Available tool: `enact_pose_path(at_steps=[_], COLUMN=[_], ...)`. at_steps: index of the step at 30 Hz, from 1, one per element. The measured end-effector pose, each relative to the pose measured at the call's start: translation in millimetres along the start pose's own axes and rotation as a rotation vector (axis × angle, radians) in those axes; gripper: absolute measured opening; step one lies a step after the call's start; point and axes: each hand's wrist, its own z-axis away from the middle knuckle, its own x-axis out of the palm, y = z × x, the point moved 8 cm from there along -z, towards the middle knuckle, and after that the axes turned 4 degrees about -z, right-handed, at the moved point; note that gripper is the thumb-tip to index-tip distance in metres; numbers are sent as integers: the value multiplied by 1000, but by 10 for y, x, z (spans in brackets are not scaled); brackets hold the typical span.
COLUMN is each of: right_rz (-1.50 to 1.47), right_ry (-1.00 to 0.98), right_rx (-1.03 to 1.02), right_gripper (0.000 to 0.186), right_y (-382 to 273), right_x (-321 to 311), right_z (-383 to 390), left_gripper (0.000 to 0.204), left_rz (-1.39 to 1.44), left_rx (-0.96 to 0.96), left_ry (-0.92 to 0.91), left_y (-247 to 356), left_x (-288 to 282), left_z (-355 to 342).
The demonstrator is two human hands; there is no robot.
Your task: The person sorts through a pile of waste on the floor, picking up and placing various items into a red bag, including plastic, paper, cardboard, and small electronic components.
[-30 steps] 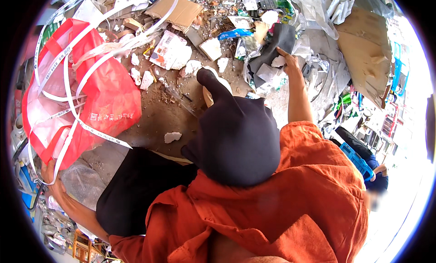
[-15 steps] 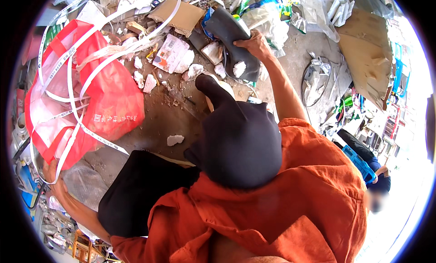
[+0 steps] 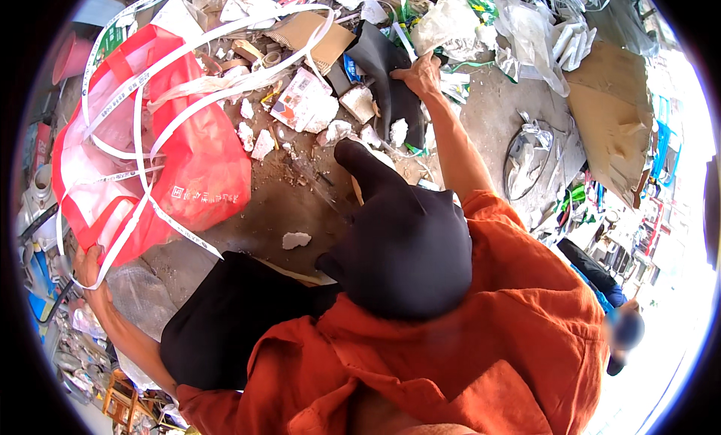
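Note:
My right hand (image 3: pixel 422 73) reaches out at the top and is shut on a black curved sheet (image 3: pixel 383 78), which hangs over the littered ground. At the far left, my left hand (image 3: pixel 86 264) grips the rim of a large red plastic bag (image 3: pixel 199 161). The bag lies open on the ground with white straps (image 3: pixel 161 210) trailing across it. Between the hands, scraps of cardboard (image 3: pixel 304 33), a printed carton (image 3: pixel 297 105) and white foam chunks (image 3: pixel 295 240) lie in the dirt.
Black cloth (image 3: pixel 405 247) and my orange shirt (image 3: pixel 466 345) fill the lower middle. A cardboard sheet (image 3: pixel 608 127) and clear plastic wrap (image 3: pixel 526 30) lie at the right. Bottles and clutter line the left edge. Another person (image 3: pixel 601 285) is at the lower right.
My right hand has carried the black sheet leftward from the pile at the upper right toward the middle top. The left hand stays on the red bag.

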Motion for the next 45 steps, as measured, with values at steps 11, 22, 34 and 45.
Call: enact_pose_path(at_steps=[11, 22, 34, 45], right_rz=[-771, -737, -1445, -83], right_ry=[-126, -604, -826, -705], right_rx=[-10, -618, -495, -1629], right_gripper=[19, 36, 17, 36], right_y=[-605, -3667, -5289, -4103], right_x=[-330, -597, 1079, 2307], right_z=[127, 824, 2298, 2378], left_gripper=[38, 34, 49, 30], left_rz=[383, 389, 752, 947], left_rx=[84, 133, 31, 60], left_ry=[64, 73, 184, 531], left_y=[780, 829, 541, 432], left_x=[203, 201, 336, 25], left_z=[441, 531, 456, 451])
